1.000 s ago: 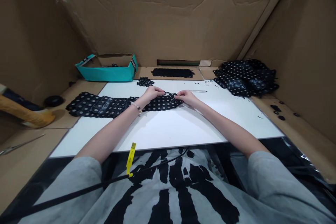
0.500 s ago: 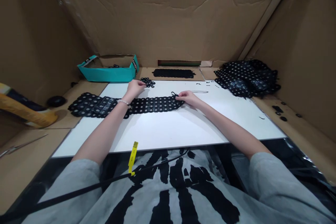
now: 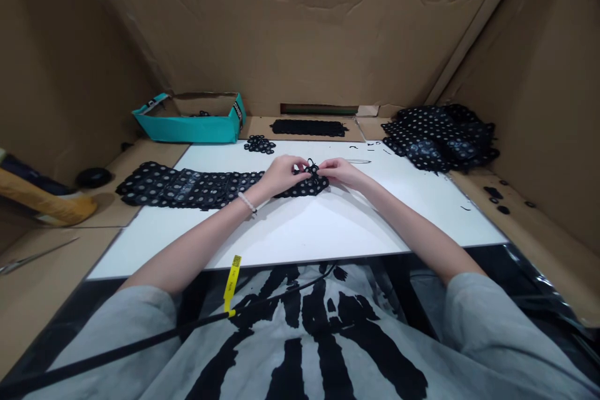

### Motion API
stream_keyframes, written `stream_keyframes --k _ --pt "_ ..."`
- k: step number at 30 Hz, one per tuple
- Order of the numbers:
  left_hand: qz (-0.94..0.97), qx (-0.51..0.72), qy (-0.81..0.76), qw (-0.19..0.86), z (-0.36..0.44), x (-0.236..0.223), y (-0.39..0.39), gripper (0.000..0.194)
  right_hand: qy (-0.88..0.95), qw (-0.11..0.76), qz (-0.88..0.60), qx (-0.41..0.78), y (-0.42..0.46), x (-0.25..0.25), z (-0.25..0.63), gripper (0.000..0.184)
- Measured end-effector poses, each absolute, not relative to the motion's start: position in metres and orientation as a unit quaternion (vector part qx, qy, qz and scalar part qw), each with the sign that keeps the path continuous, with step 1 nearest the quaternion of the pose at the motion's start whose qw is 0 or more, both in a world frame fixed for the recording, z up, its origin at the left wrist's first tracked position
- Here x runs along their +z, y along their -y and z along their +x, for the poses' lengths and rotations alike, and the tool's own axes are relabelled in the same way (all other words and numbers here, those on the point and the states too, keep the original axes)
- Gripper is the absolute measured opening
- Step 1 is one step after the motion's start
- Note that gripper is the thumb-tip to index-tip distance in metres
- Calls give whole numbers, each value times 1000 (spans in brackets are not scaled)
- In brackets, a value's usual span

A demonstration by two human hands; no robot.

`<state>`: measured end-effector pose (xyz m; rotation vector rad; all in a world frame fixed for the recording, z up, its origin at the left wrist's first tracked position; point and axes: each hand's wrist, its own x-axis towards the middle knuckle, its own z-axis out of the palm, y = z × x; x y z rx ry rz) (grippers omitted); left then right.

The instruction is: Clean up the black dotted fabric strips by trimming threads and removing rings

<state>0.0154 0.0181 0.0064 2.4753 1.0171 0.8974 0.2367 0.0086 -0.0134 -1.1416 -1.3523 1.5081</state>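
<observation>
A long black strip of linked rings [image 3: 187,182] lies across the white board [image 3: 328,225], running off its left edge. My left hand [image 3: 284,174] rests on the strip's right end, fingers pinched on a small black ring at that end. My right hand [image 3: 340,172] meets it from the right, fingers pinched on the same end of the strip. A small heap of loose black rings [image 3: 259,144] lies just beyond my hands.
A teal box [image 3: 190,125] stands at the back left. A flat black mesh piece [image 3: 309,128] lies at the back, a pile of ring mesh [image 3: 440,137] at the right. Loose rings [image 3: 497,200], a wooden handle [image 3: 42,197] and cardboard walls surround.
My left hand went out to the loose ring heap, then came back to the strip's right end beside my right hand. The right hand stayed at the strip's end.
</observation>
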Motion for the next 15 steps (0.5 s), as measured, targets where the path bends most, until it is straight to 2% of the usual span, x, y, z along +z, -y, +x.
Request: stream_keyframes --k 6,15 --pt "822 364 -379 221 25 -5 -11 27 559 412 -413 590 -2 -21 225 31" --pt "795 377 -374 294 24 -6 -17 25 577 438 -397 564 2 -20 217 37"
